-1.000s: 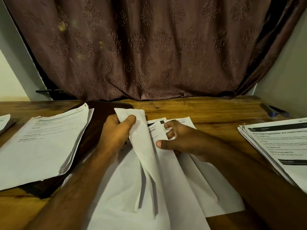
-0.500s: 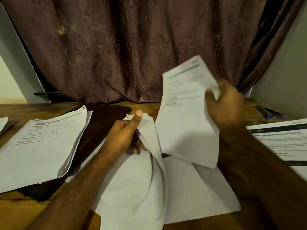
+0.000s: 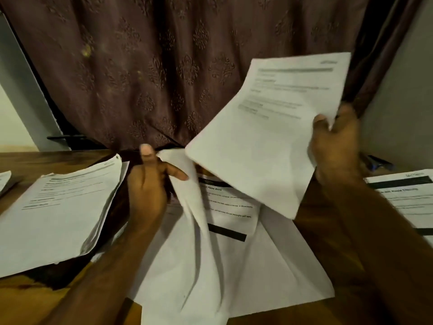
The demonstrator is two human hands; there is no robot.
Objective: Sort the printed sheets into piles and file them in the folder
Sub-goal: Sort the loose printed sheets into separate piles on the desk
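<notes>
Work surface: a wooden table (image 3: 58, 160), brown, grain visible, with a warm sheen. Behind it hangs a brown curtain (image 3: 164, 66) of heavy cloth, embossed with repeated ornamental motifs and falling in soft folds. Pale wall (image 3: 14, 118) shows at far left and again at far right.

At the left edge, the corner of a further paper stack (image 3: 4, 181) is just in view. Beside it lies the left pile (image 3: 61, 212) of printed sheets, its edges slightly fanned and curled, resting on a dark folder (image 3: 121, 212) that shows along its right side and near corner.

The left hand (image 3: 147, 184) is at centre-left, thumb raised, fingers curled round the lifted upper edge of the centre sheets (image 3: 234, 266). These are thin, white, creased, and buckled upward along a ridge; a lower sheet there shows printed lines and a black bar.

The right hand (image 3: 335, 146) is raised above the table, thumb and fingers pinching the right edge of a single printed sheet (image 3: 269, 127), held tilted in the air, its text blurred.

At far right lies the right pile (image 3: 407, 198), flat, with a dark header band. A dark blue object (image 3: 377, 161), too blurred to identify, lies behind it.
</notes>
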